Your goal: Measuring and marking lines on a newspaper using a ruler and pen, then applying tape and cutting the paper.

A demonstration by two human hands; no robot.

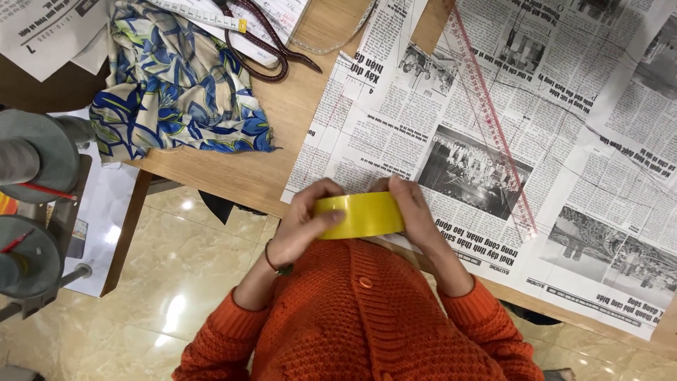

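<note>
L hand (pixel 300 222), R hand (pixel 416 212), fingers curled, raised

Newspaper sheets (pixel 493 134) cover the wooden table (pixel 233 169); a clear ruler (pixel 493 120) lies across them at two o'clock, blue patterned cloth (pixel 176 85) at ten o'clock

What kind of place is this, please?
Probably a home sewing or tailoring workspace: a wooden table carries patterned fabric, a measuring tape and a long clear ruler over spread newspaper.

Yellow tape roll (pixel 360 215) | glossy, wide band | held on edge, outer face upward | over wooden table's near edge
</note>
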